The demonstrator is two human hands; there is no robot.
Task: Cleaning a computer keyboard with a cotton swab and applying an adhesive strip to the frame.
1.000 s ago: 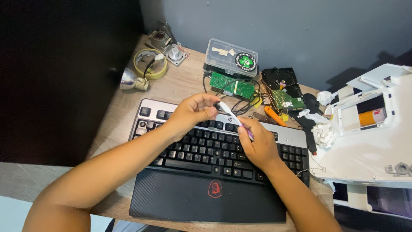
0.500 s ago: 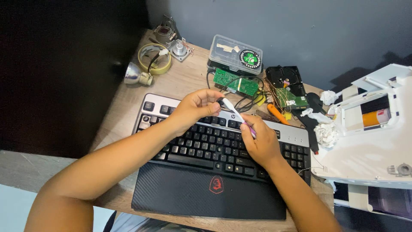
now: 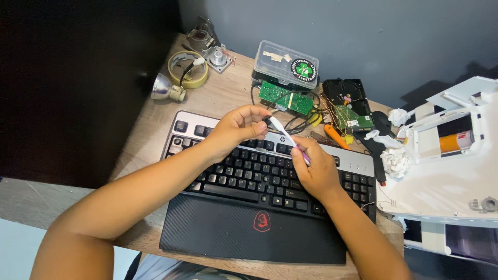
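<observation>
Across the near edge of the wooden tabletop [image 3: 142, 129]: black wrist rest [image 3: 249, 231] with a red emblem, flush against a black-and-silver keyboard [image 3: 270, 171].
At the right edge: large white plastic housing [image 3: 446, 171], opened, an orange cylinder inside; crumpled white paper [image 3: 397, 159] just beside it.
Along the far edge, against the grey wall: clear lidded plastic box [image 3: 285, 65] with a round green sticker; green circuit board [image 3: 285, 97] in front of it; black drive casing [image 3: 345, 92] with a second green board and loose wires.
Far-left corner: roll of yellow tape [image 3: 187, 70], silver lamp reflector [image 3: 165, 88], small metal assembly [image 3: 210, 44].
Above the keyboard's upper rows: left hand [image 3: 236, 127], fingers pinched on the dark tip of a slim white tool [image 3: 284, 136] with a purple end; right hand [image 3: 315, 168], curled around the tool's lower end. Tool is tilted, spanning both hands, clear of the keys.
Near the drive: orange-handled tool [image 3: 336, 137].
</observation>
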